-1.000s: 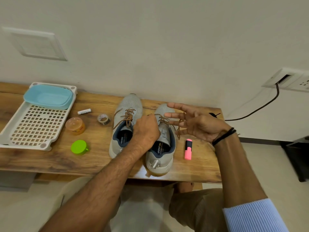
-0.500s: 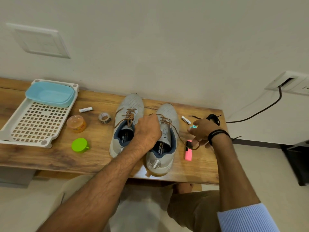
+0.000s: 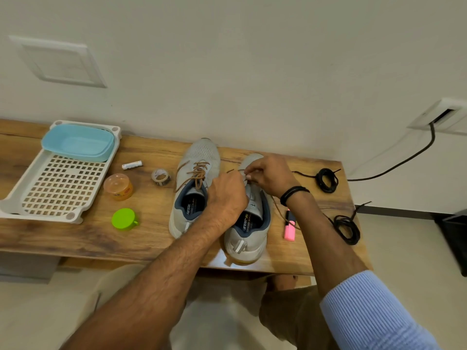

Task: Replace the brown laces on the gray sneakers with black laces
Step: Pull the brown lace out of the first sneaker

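As both hands meet over the right gray sneaker [image 3: 249, 231], I see its brown lace [image 3: 278, 210] pinched.
My right hand [image 3: 270, 176] nips that lace between thumb and fingers above the far eyelets. The left hand [image 3: 228, 198] sits curled on the tongue, so I cannot tell what it holds. The sneaker stands on the worktop [image 3: 151, 223] beside the left gray sneaker [image 3: 194, 178]. At the right end lie the far black lace coil [image 3: 327, 180] and the near black lace coil [image 3: 347, 229].
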A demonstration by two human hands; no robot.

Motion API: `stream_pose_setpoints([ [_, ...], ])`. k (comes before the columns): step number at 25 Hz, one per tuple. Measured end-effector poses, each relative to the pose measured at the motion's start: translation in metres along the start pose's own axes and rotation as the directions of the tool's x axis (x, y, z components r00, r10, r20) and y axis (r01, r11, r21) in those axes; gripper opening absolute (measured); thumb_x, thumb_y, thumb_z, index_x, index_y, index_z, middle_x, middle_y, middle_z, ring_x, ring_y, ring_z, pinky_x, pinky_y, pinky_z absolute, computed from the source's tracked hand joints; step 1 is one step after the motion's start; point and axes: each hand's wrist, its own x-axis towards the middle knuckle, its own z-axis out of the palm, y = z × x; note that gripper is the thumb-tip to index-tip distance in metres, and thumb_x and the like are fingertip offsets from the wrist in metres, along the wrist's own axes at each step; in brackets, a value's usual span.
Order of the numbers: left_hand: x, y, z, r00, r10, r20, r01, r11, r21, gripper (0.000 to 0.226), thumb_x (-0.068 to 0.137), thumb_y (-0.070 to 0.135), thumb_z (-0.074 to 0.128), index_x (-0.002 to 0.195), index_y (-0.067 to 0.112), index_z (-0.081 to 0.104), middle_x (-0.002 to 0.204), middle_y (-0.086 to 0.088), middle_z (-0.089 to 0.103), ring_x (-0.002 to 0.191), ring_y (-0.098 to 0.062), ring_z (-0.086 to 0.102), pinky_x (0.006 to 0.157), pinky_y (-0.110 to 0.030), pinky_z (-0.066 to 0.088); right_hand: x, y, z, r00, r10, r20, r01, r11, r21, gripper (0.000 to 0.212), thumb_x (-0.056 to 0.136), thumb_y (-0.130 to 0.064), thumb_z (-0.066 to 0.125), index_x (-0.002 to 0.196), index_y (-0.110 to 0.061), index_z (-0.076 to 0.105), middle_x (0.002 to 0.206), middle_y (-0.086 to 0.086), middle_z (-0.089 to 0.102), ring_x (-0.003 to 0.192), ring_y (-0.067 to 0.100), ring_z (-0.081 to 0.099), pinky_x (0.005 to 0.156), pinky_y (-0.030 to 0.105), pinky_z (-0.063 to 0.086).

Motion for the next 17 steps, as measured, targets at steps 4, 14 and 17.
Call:
stream_pose_setpoints([
  [4,0.002,0.002,0.006,0.999,0.050,0.011,-0.051,0.998,0.049,0.019,0.095,0.009,0.058,0.113,0.004,0.062,0.114,-0.015,0.063,0.104,-0.033,0.062,0.074,-0.037,0.046,0.007,0.004,0.006,0.996,-0.046,0.078,0.055,0.992,-0.116,0.016,0.084,-0.011,0.073,0.098,-0.013,0.078,0.100,0.003,0.075,0.096,0.018,0.067,0.086,0.026,0.050],
  [14,0.007,0.000,0.010,0.983,0.161,0.093,-0.182,0.938,0.294,0.025,0.095,0.003,0.051,0.120,0.005,0.057,0.122,-0.017,0.059,0.113,-0.035,0.057,0.086,-0.041,0.047,0.006,0.005,0.004,0.999,0.019,0.044,-0.011,0.983,-0.183,0.011,0.082,-0.008,0.068,0.083,-0.010,0.079,0.085,0.005,0.075,0.083,0.020,0.067,0.074,0.028,0.053],
  [17,0.008,-0.001,0.012,0.975,0.182,0.129,-0.216,0.918,0.332,0.026,0.094,0.001,0.050,0.118,0.006,0.060,0.120,-0.017,0.061,0.111,-0.035,0.059,0.085,-0.042,0.048,0.007,0.018,0.010,0.922,0.338,-0.191,-0.329,0.941,0.078,0.017,0.072,-0.008,0.060,0.056,-0.006,0.068,0.059,0.009,0.066,0.058,0.022,0.061,0.052,0.027,0.047],
])
